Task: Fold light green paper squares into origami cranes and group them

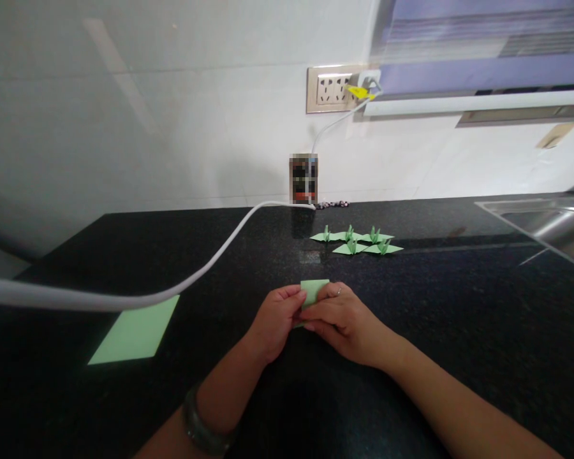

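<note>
My left hand and my right hand meet at the middle of a black stone counter. Both pinch a small folded piece of light green paper, whose top edge sticks out above the fingers. The rest of the paper is hidden under the fingers. A ring shows on my right hand and a dark band sits on my left wrist.
Several finished green paper cranes lie farther back. A flat green paper sheet lies at the left. A white cable crosses the counter toward a wall socket. A steel sink sits at the right.
</note>
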Motion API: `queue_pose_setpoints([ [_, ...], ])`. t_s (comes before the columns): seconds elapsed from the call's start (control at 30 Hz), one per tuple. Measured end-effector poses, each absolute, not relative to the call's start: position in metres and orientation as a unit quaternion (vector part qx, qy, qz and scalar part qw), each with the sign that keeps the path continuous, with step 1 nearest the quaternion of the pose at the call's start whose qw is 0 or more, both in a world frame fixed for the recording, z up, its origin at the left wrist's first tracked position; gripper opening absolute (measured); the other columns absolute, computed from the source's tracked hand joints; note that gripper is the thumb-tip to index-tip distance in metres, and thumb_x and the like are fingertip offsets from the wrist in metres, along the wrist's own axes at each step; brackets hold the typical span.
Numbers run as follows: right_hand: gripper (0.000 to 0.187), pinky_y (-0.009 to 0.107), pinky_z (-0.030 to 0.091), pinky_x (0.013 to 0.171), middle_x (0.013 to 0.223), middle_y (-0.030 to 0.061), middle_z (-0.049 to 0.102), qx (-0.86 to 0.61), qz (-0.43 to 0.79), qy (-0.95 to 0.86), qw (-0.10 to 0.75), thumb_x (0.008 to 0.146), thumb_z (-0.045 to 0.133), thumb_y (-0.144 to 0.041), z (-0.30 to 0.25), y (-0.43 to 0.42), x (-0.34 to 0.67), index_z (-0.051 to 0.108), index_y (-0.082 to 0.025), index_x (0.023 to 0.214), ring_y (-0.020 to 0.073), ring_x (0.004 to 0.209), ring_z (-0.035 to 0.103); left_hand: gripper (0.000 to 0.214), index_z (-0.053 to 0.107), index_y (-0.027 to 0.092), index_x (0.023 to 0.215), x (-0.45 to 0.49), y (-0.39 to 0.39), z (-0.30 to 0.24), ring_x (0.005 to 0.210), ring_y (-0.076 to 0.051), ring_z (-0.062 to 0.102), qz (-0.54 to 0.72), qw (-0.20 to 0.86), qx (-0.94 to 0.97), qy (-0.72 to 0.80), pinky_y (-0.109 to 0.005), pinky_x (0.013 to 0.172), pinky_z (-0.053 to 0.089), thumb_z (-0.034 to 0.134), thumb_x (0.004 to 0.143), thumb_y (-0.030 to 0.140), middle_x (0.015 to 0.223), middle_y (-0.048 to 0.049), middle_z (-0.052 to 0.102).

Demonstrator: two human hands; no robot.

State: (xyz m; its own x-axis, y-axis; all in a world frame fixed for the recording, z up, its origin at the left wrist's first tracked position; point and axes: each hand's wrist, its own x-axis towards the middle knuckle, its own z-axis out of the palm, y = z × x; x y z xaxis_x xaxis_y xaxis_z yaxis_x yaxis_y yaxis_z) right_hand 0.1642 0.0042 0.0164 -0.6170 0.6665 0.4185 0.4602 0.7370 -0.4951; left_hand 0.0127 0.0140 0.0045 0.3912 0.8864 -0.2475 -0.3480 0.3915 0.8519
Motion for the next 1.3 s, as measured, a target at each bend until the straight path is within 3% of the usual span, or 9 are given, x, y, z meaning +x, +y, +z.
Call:
queue_pose_setpoints([
  [0.17, 0.011, 0.03, 0.038, 0.07, 0.07, 0.0018, 0.059, -0.381, 0.183, -0.826, 0.372, 0.08, 0.049, -0.018, 0.014, 0.006, 0.162, 0.06, -0.018, 0.08, 0.0139, 0.071, 0.049, 0.024, 0.064, 0.013, 0.088, 0.014, 0.013, 0.004, 0.059, -0.009, 0.054, 0.402, 0.743, 0.374, 0.383, -0.023, 0.06, 0.042, 0.056, 0.072, 0.028, 0.072, -0.0044, 0.063],
  [0.4, 0.008, 0.034, 0.04, 0.076, 0.09, 0.0065, 0.053, -0.475, 0.193, -0.745, 0.428, 0.077, 0.051, -0.018, 0.006, 0.011, 0.165, 0.058, -0.018, 0.076, 0.0179, 0.087, 0.049, 0.03, 0.061, 0.015, 0.098, 0.013, 0.011, 0.006, 0.076, -0.015, 0.058, 0.366, 0.734, 0.413, 0.395, -0.026, 0.068, 0.045, 0.055, 0.074, 0.032, 0.087, -0.0076, 0.064],
  [0.6, 0.007, 0.029, 0.04, 0.063, 0.071, 0.0024, 0.054, -0.51, 0.213, -0.725, 0.411, 0.078, 0.05, -0.021, 0.005, 0.011, 0.165, 0.054, -0.018, 0.074, 0.0152, 0.069, 0.05, 0.028, 0.061, 0.014, 0.097, 0.015, 0.01, 0.003, 0.079, -0.016, 0.059, 0.366, 0.729, 0.421, 0.395, -0.028, 0.07, 0.045, 0.052, 0.075, 0.03, 0.089, -0.0079, 0.064],
  [1.3, 0.006, 0.028, 0.042, 0.063, 0.071, 0.0035, 0.057, -0.473, 0.189, -0.736, 0.447, 0.076, 0.052, -0.02, 0.008, 0.01, 0.164, 0.057, -0.019, 0.072, 0.0151, 0.069, 0.052, 0.032, 0.065, 0.014, 0.092, 0.017, 0.007, 0.007, 0.069, -0.015, 0.056, 0.405, 0.618, 0.515, 0.434, -0.026, 0.065, 0.045, 0.052, 0.074, 0.037, 0.077, -0.0058, 0.064],
])
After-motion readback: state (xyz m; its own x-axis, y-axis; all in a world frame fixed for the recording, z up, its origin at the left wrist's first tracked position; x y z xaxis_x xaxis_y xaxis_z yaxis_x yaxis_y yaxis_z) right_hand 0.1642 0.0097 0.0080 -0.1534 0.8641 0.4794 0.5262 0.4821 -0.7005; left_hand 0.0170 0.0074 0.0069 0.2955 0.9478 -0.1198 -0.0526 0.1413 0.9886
